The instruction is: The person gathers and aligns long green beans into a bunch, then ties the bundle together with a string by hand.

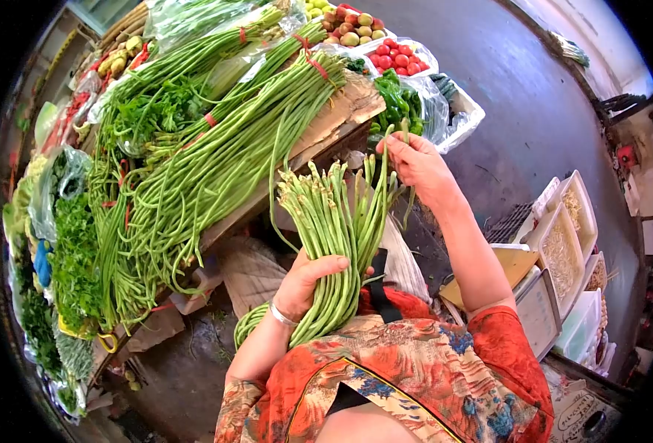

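Observation:
My left hand is wrapped round a thick bundle of long green beans, held upright against my body with the pale cut ends at the top. Raised to the right of the bundle, my right hand pinches the end of one or two long beans between thumb and fingers. More long beans, tied with red bands, form a large pile on the stall to the left. A few loose beans hang between the pile and the bundle.
Leafy greens lie at the far left. Green peppers, tomatoes and other fruit stand beyond my right hand. White bins are at the right. A cardboard edge borders the bean pile.

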{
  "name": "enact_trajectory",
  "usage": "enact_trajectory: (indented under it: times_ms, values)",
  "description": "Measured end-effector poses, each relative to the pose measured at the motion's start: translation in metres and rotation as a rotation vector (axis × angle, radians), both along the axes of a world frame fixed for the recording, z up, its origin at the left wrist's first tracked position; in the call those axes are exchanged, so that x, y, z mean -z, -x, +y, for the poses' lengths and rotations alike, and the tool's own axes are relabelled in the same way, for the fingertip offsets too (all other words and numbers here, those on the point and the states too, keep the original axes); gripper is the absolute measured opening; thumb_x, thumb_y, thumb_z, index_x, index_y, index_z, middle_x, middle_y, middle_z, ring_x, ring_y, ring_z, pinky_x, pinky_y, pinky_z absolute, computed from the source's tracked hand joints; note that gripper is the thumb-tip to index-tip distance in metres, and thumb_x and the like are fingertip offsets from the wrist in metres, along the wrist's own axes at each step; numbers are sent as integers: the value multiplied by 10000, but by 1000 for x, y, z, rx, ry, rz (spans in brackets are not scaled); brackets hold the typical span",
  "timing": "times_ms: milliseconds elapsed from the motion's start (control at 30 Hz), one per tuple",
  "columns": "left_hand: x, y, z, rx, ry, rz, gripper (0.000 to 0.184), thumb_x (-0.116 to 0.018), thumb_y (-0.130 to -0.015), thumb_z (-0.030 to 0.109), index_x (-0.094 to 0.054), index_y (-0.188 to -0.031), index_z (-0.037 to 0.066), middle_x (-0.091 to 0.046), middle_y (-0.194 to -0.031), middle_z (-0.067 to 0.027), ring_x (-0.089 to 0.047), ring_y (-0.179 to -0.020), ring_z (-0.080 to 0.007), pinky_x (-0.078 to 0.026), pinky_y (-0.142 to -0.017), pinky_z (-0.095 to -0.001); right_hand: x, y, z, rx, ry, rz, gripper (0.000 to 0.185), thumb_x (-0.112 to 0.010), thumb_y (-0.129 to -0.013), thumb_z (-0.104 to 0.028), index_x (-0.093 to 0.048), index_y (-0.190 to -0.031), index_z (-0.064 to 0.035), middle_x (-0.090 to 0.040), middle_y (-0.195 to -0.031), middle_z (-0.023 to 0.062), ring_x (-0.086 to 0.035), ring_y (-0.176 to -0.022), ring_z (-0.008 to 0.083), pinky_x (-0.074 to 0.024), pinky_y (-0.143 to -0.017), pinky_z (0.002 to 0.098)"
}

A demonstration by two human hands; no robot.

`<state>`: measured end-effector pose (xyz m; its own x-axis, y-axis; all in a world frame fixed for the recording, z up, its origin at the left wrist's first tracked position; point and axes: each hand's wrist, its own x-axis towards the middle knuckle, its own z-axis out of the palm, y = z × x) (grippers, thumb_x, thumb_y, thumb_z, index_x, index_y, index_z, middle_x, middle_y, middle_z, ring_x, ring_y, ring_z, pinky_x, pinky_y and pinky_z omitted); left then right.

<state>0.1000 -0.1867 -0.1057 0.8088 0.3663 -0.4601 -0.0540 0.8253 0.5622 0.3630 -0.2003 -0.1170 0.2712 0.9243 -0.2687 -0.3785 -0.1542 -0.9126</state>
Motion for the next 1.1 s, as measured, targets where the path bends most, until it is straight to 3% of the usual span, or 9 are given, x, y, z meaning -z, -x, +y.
enact_trajectory:
  times_ms: [167, 267, 400, 467, 533, 633, 733, 933, 1100]
  values:
    - [11, 5, 6, -9, 78, -21, 518, -627, -809, 119, -470, -1266, -67, -642, -1057, -240, -679, -888, -354, -597, -720, -449, -14, 3, -21, 158, -180, 286, 159, -475, -1000, -200, -554, -952, -71, -571, -862, 31, -454, -615, 57, -336, -507, 184]
    - [10, 2, 4, -58, 54, -20, 531, -627, -811, 123, -462, -1280, -63, -637, -1079, -245, -677, -902, -353, -596, -725, -454, -26, 18, -36, 256, -242, 456, 177, -453, -1007, -215, -544, -949, -75, -552, -824, 28, -472, -626, 77, -367, -550, 194]
    - [5, -2, 3, -87, 63, -52, 558, -632, -806, 118, -449, -1304, -54, -633, -1108, -235, -672, -933, -345, -587, -769, -432, 1, 7, -66, -7, -220, 694, 247, -396, -1027, -292, -484, -923, -86, -348, -653, -41, -301, -503, 45, -256, -429, 181]
    - [5, -4, 2, -102, 54, -49, 561, -635, -804, 117, -450, -1305, -53, -630, -1117, -234, -669, -944, -336, -584, -781, -422, 2, 16, -75, 76, -34, 713, 205, -467, -1008, -281, -495, -917, -98, -325, -613, -64, -251, -469, 34, -207, -394, 179]
    - [6, -3, 4, -118, 45, -45, 563, -637, -803, 117, -451, -1306, -53, -627, -1127, -233, -667, -956, -327, -581, -794, -412, 12, 17, -83, 4, -63, 707, 130, -542, -973, -211, -514, -931, -91, -319, -607, -69, -254, -460, 25, -197, -381, 179]
    - [9, 1, 8, -32, 58, -47, 559, -638, -804, 117, -456, -1304, -55, -622, -1147, -228, -665, -963, -310, -580, -795, -401, -3, 10, -97, 71, 1, 581, 80, -565, -947, -127, -582, -969, -52, -365, -576, -74, -290, -428, 19, -199, -369, 183]
    - [4, -2, 6, -61, 43, -34, 540, -631, -807, 118, -468, -1292, -57, -628, -1136, -228, -669, -945, -311, -582, -785, -407, -15, 3, -103, 110, 36, 305, 131, -593, -936, -157, -599, -962, -28, -418, -588, -61, -305, -418, 16, -202, -366, 178]
    - [8, -6, 2, -35, 48, -13, 536, -635, -799, 129, -478, -1273, -65, -643, -1084, -227, -673, -924, -318, -585, -759, -409, 16, 28, -74, 96, 230, 480, 178, -623, -932, -228, -626, -938, -50, -544, -657, -25, -356, -426, 11, -239, -357, 169]
    - [2, -5, -1, -16, -11, 19, 542, -625, -803, 151, -474, -1270, -79, -640, -1090, -230, -675, -915, -323, -581, -779, -407, 31, 39, -48, 198, 130, 632, 126, -674, -896, -210, -615, -872, -102, -562, -684, -25, -386, -434, 13, -257, -359, 161]
